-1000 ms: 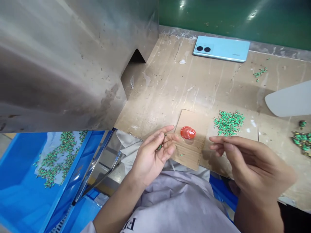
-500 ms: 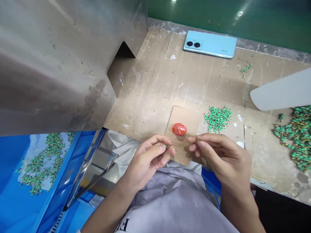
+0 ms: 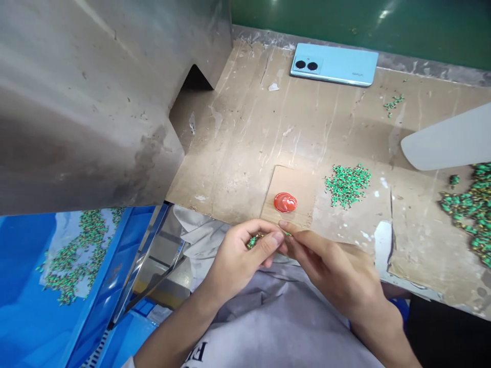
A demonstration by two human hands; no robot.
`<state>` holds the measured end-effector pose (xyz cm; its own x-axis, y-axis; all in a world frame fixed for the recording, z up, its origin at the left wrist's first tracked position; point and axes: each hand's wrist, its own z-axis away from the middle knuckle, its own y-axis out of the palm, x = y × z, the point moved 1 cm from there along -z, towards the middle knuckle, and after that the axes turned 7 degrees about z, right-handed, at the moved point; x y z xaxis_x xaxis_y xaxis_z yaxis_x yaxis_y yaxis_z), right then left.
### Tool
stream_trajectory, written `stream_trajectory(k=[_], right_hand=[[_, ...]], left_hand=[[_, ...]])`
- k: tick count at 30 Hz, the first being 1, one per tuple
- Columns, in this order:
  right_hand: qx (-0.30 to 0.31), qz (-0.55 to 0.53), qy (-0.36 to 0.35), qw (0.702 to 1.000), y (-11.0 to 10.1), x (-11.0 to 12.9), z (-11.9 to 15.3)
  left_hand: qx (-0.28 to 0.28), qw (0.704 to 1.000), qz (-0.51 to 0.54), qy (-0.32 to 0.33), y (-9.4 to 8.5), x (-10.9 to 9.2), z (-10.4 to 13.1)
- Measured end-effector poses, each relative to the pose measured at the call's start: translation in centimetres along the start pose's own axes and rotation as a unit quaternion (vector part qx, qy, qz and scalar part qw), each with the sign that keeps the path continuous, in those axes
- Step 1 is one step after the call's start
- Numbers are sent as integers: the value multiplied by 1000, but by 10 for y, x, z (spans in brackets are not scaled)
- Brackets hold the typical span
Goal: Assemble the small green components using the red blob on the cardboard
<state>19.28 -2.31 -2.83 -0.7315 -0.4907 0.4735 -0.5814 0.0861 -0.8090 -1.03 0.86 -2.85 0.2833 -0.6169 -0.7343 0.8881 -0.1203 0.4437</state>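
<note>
My left hand [image 3: 245,258] is curled, with several small green-and-gold pieces [image 3: 254,240] inside its fingers. Thumb and index finger press together at its right side. My right hand [image 3: 337,271] meets it there, its fingertips closed around a tiny green piece [image 3: 287,234], mostly hidden by the fingers. Just beyond both hands lies a cardboard piece [image 3: 293,179] bearing a glossy red blob of paste or paint [image 3: 285,202]. A heap of small green pieces [image 3: 347,185] sits on the worktop to the right of the cardboard.
A light-blue phone [image 3: 337,64] lies near the back edge. At right are a whitish flat-ended object [image 3: 448,138] and a larger pile of green-and-gold pieces [image 3: 473,214]. A metal housing [image 3: 95,102] stands at left, above a blue tray [image 3: 23,266] with more pieces on a sheet.
My right hand has moved left and its fingertips now meet the left hand's. The left hand has curled further, with more green pieces showing in it. The view has shifted slightly.
</note>
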Motion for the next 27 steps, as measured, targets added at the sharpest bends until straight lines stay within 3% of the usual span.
stream_trajectory(k=[6, 11, 17, 21, 27], right_hand=[[0, 14, -94, 995, -9, 1, -11], [-7, 24, -104, 994, -5, -3, -2], [-48, -32, -16, 998, -3, -3, -3], [-24, -121, 60, 991, -7, -1, -15], [-11, -204, 113, 972, -8, -3, -17]], left_hand=[[-47, 998, -44, -9, 6, -8, -2], [-57, 995, -84, 5, 12, -14, -2], [-61, 994, -87, 19, 17, -13, 0], [-47, 996, -62, 32, 17, -13, 0], [-27, 999, -30, 36, 17, -11, 2]])
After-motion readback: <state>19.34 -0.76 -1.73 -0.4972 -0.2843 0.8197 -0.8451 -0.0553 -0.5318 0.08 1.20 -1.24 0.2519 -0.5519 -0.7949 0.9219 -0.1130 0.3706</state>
